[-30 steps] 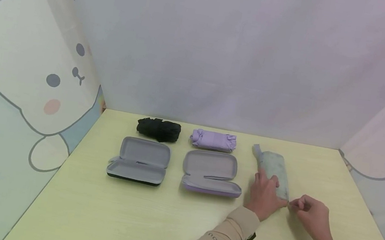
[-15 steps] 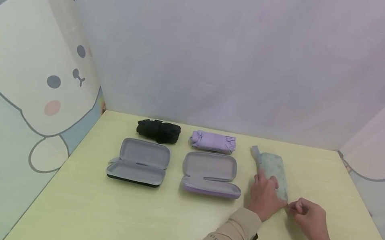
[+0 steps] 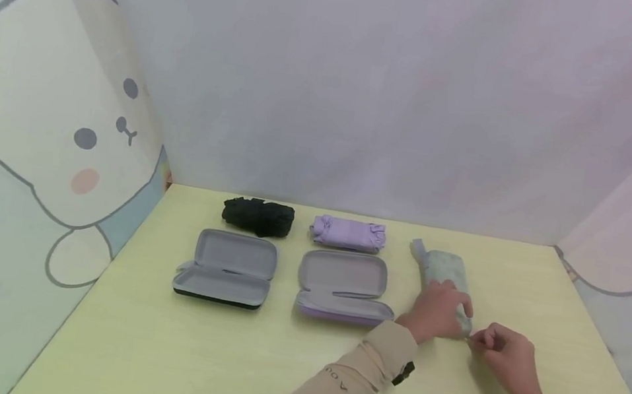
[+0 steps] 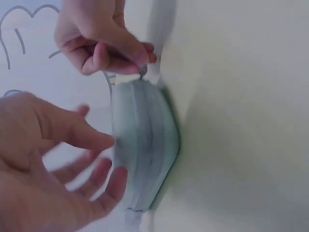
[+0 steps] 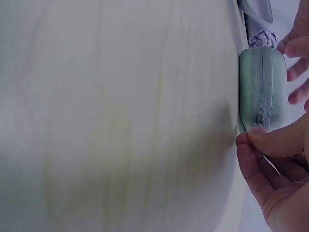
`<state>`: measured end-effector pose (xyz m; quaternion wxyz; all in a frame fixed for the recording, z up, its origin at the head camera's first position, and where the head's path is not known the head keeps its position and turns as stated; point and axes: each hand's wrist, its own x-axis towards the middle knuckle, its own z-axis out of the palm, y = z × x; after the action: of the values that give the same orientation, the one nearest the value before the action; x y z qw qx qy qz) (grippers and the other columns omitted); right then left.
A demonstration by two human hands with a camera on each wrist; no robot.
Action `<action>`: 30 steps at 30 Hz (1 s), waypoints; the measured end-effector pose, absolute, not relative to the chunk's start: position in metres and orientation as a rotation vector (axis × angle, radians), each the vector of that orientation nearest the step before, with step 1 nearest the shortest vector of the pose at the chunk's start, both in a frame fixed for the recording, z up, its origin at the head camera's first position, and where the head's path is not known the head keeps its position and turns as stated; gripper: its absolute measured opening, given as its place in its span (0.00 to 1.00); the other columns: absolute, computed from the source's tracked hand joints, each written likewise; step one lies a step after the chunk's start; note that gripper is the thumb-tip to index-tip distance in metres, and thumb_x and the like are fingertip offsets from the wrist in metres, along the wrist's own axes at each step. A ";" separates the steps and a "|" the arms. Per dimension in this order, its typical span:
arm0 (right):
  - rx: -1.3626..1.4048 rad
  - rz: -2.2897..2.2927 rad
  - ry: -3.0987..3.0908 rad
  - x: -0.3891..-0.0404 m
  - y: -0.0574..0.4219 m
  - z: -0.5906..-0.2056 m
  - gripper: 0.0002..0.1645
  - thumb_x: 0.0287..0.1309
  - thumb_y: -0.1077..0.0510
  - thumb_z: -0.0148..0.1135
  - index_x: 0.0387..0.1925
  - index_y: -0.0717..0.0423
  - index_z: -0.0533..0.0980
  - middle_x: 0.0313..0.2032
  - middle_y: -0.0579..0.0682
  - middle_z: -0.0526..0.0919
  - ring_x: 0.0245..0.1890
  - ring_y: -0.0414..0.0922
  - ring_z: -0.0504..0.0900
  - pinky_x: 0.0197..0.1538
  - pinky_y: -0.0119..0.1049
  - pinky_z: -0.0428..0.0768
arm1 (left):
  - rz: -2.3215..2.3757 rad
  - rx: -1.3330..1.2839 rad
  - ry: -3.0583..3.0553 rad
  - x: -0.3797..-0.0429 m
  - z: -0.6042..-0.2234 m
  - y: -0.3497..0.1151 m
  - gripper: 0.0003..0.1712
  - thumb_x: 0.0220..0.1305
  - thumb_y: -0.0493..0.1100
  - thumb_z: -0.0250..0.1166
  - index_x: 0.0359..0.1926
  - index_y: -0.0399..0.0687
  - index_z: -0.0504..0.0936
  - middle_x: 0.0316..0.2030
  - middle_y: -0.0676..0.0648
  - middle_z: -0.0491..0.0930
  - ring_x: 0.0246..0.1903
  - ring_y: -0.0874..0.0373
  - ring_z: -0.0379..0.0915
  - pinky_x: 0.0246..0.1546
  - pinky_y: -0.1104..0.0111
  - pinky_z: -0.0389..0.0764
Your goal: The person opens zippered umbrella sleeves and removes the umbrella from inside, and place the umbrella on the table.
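A pale green zippered case [image 3: 447,267] lies on the table at the right, its zip [image 4: 152,130] running along the side and drawn together. At the case's near corner, the right hand [image 3: 510,362] pinches the small zipper pull [image 4: 143,72] between thumb and fingertips. Above the case's near half hovers the left hand [image 3: 436,311]; in the left wrist view its fingers are spread and slightly bent, thumb tip right at the case's edge. A fabric loop [image 3: 419,249] sticks out from the far left end of the case.
Two open cases with grey linings, one black [image 3: 229,285] and one purple [image 3: 345,307], lie to the left. Behind them are a rolled black folded umbrella-like bundle [image 3: 258,217] and a similar purple bundle [image 3: 349,233]. A curtain [image 3: 353,95] hangs behind the table.
The left hand has loosened from the green case and lifted slightly, its forearm shifting left. The right hand has barely moved and keeps pinching the zipper pull.
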<state>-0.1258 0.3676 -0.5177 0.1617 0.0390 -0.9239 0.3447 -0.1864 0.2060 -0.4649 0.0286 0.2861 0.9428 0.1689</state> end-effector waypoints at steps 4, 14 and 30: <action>0.143 1.014 -2.641 -0.127 0.366 -0.516 0.22 0.33 0.80 0.64 0.13 0.55 0.64 0.23 0.52 0.84 0.24 0.27 0.77 0.24 0.20 0.70 | 0.273 1.095 2.878 -0.191 -0.463 0.207 0.14 0.57 0.51 0.67 0.45 0.77 0.81 0.50 0.65 0.73 0.47 0.65 0.63 0.42 0.73 0.66; 0.119 0.918 -2.696 -0.126 0.366 -0.512 0.22 0.32 0.79 0.63 0.13 0.53 0.64 0.23 0.51 0.85 0.24 0.28 0.76 0.24 0.21 0.69 | 0.044 1.190 3.003 -0.187 -0.481 0.211 0.19 0.61 0.52 0.65 0.50 0.85 0.77 0.56 0.64 0.68 0.54 0.65 0.60 0.47 0.65 0.69; 0.048 0.928 -2.716 -0.123 0.371 -0.518 0.21 0.32 0.78 0.62 0.13 0.53 0.63 0.24 0.51 0.85 0.24 0.29 0.75 0.24 0.24 0.66 | 0.109 1.142 2.888 -0.199 -0.472 0.205 0.24 0.52 0.61 0.68 0.52 0.87 0.75 0.55 0.61 0.65 0.49 0.63 0.58 0.41 0.69 0.68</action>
<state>-0.1232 0.3708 -0.5177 0.1351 0.0165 -0.9375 0.3203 -0.1990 0.2050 -0.4721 0.0173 0.3674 0.9292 0.0351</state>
